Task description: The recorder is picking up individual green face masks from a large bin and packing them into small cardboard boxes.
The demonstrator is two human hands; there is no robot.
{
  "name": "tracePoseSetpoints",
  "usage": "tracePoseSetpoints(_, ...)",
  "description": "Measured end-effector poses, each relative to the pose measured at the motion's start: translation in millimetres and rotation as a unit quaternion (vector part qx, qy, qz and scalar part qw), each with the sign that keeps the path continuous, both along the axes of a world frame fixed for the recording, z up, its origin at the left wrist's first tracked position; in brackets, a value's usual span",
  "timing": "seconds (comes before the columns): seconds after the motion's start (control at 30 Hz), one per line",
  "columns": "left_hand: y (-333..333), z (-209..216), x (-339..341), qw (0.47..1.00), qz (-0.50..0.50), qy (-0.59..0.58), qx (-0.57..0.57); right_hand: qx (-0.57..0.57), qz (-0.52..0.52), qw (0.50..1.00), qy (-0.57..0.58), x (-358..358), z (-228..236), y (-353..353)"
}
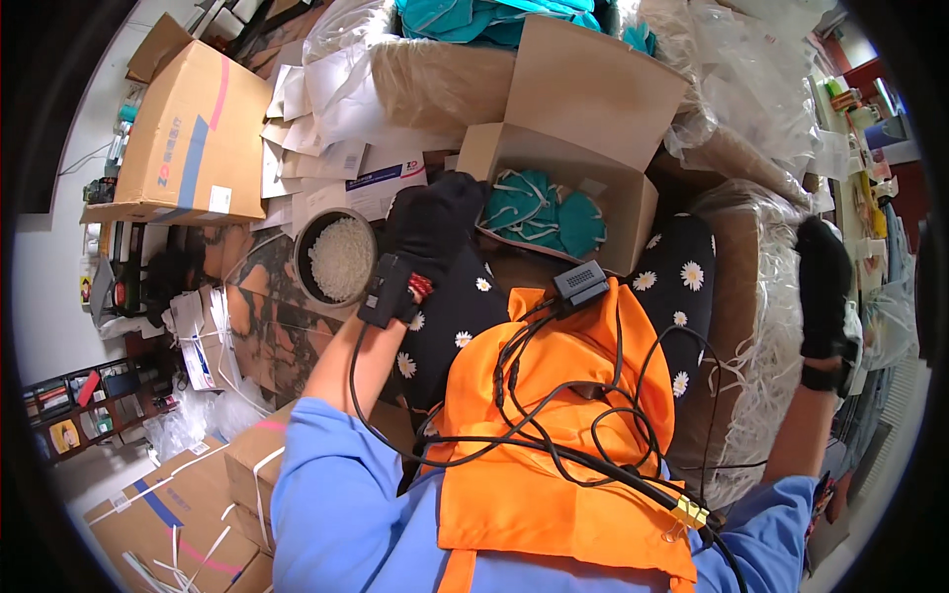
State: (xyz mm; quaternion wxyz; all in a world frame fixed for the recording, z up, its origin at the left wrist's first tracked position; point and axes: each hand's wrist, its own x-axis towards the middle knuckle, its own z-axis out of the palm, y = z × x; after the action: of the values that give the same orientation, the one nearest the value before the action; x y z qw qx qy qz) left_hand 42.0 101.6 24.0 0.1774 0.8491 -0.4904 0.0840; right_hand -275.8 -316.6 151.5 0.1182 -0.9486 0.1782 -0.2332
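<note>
An open-topped cardboard box (633, 222) stands at my lap with its lid flap raised at the far side. Inside lie several teal face masks (539, 210) with white straps. My left hand (435, 222), in a black glove, is closed at the box's left wall; its fingertips are partly hidden. My right hand (822, 282), also black-gloved, is far out to the right beside a plastic-wrapped carton (736, 326). Its fingers blend into the dark glove, and I cannot make out anything in them.
A round bowl of white grains (341, 259) stands left of my left hand. Flattened white cartons (386, 183) lie behind it. A large cardboard carton (198, 138) is at far left. More teal masks (494, 20) fill a plastic-lined container ahead. Black cables (554, 435) cross my orange apron (563, 504).
</note>
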Motion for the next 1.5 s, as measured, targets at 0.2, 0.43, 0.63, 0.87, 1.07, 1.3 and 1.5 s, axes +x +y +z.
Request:
tracePoseSetpoints(0.2,-4,-15,-2,0.980,0.087,0.157,-0.087,0.496,0.087,0.862,0.053,151,-72,120)
tracePoseSetpoints(0.43,-12,-7,7,0.975,0.087,0.170,-0.117,0.158,0.161,0.906,0.359,240,-274,140)
tracePoseSetpoints(0.63,-8,-6,9,0.982,0.106,0.135,-0.073,0.466,-0.028,0.862,0.198,262,-322,171)
tracePoseSetpoints(0.87,-13,4,10,0.931,0.172,0.304,-0.104,0.194,0.087,0.946,0.246,254,-257,170)
tracePoseSetpoints(1.07,-19,0,9,0.872,0.208,0.370,-0.246,0.465,-0.017,0.884,0.044,200,-175,169)
tracePoseSetpoints(1.3,-42,21,-20,0.863,0.066,0.381,-0.325,0.639,0.044,0.758,-0.123,163,-119,177)
tracePoseSetpoints(1.5,-55,43,-35,0.861,-0.076,0.340,-0.369,0.669,0.023,0.731,-0.135,153,-90,184)
